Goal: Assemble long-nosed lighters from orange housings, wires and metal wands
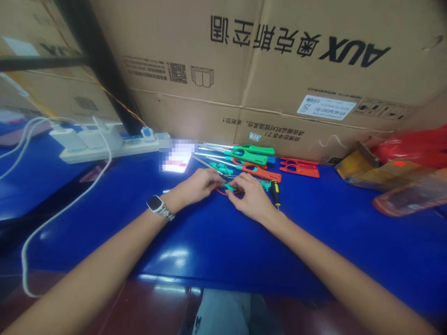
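Observation:
My right hand (249,195) is closed, thumb and fingers pinching a small teal plastic part (228,187). My left hand (204,184) is closed too, its fingertips at the left end of that part; what they grip is hidden. A thin red curved edge (220,190) shows under the fingers, perhaps a lighter casing. Just beyond lie long-nosed lighters with metal rods, among them a green lighter (249,156) and an orange lighter (261,173). Loose teal pieces (221,167) lie by my left fingers. A yellow-and-black screwdriver (275,193) rests beside my right hand.
Red casing halves (300,168) lie right of the lighters. A lit phone (176,160) and a white power strip (132,148) with cables sit left on the blue table (195,242). A large cardboard box (195,107) stands behind; plastic-wrapped packs (412,195) lie at right.

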`<state>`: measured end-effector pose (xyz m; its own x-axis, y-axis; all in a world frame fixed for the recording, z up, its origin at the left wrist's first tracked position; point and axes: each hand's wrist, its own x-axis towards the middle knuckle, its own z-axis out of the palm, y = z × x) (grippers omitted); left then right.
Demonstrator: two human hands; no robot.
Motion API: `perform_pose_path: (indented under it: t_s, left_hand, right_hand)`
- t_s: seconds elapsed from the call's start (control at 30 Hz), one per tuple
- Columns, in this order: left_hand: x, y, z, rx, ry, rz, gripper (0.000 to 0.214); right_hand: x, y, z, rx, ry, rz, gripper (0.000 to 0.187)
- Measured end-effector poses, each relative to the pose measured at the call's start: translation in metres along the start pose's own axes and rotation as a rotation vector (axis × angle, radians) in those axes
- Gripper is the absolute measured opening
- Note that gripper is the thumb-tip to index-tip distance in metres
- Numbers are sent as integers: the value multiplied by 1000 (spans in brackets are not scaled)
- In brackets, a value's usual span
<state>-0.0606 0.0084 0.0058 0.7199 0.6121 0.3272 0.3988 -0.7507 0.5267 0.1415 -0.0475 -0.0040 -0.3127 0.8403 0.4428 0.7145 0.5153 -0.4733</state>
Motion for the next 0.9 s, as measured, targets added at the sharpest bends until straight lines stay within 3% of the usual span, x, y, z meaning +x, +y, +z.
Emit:
perform_pose_path:
  t_s: [0.33,0.57,0.77,0.9]
  left_hand:
    - [-2,-1,5,16,11,-40,28]
    - [-5,11,3,17,-7,-93,25]
    - [-5,9,6,68,5,-69,22]
    - [-5,13,9,176,7,-135,20]
  right_hand:
    - [7,-5,-4,-3,-45,75,6]
    - [4,-2,-2,45,-38,56,7]
    - [3,-1,0,81,-32,91,8]
    - [3,-3,1,66,-28,89,6]
